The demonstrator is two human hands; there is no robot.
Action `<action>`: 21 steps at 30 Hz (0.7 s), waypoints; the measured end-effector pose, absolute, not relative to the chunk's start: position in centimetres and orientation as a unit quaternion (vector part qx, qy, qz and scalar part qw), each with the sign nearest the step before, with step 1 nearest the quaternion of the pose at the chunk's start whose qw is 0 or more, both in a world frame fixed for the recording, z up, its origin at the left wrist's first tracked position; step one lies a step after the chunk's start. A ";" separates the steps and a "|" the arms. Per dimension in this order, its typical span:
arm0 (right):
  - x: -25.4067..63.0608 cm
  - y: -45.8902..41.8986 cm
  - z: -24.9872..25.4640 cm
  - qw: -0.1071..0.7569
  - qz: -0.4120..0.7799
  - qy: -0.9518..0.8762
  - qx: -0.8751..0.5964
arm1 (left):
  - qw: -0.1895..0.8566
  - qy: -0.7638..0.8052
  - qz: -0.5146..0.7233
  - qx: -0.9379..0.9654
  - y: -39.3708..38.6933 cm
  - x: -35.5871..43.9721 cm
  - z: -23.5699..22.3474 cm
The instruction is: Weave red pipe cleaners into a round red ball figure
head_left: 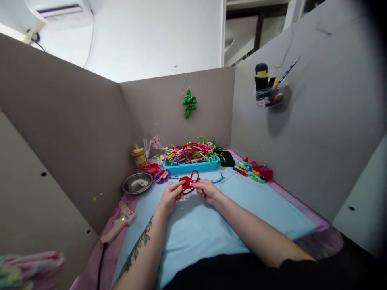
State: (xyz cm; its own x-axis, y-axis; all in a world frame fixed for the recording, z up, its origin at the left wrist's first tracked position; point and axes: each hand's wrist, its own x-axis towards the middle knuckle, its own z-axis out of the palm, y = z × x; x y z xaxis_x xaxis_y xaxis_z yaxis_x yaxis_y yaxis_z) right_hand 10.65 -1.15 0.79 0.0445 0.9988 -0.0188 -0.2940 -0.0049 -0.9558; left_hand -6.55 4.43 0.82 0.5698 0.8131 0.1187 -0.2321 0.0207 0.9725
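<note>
Between my two hands, above the blue cloth (208,229), is a red piece made of fuzzy pipe cleaner (185,183), with a dense part at the left and thin loops on the right. My left hand (171,195) pinches the dense part between thumb and fingers. Closed in a pinch, my right hand (207,191) holds the looped side near its middle. One loop stands up above the fingertips. Just beyond the hands lies a thin blue and yellow strand (218,179) on the cloth.
Behind stands a blue tray (191,168) heaped with coloured pipe cleaners. At left are a metal bowl (137,183), a glue gun (119,227) and a jar (139,158). Finished colourful pieces (255,171) and a black phone-like object (227,158) lie right. Grey panels enclose the table.
</note>
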 end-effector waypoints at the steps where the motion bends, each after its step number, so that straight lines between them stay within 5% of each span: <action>1: 10.6 -1.2 0.8 0.575 0.551 -0.414 -0.440 | 0.674 0.247 0.391 0.577 4.4 -6.5 0.8; 15: 10.1 -1.8 0.9 0.632 0.255 -0.492 -0.543 | 0.747 0.196 0.413 0.483 4.6 -6.5 0.8; 21: 7.6 -3.5 1.1 0.419 0.037 -0.753 -0.507 | 0.770 0.158 0.408 0.464 4.2 -6.0 0.7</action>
State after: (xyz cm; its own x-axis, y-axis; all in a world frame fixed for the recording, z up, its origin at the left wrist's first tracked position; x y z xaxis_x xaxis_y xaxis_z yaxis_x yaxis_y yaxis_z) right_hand 7.59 -3.48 1.11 -0.1352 0.7936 0.5932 0.7319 0.4835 -0.4801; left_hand -5.97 4.21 0.74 0.6166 0.7754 0.1359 -0.4821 0.2354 0.8439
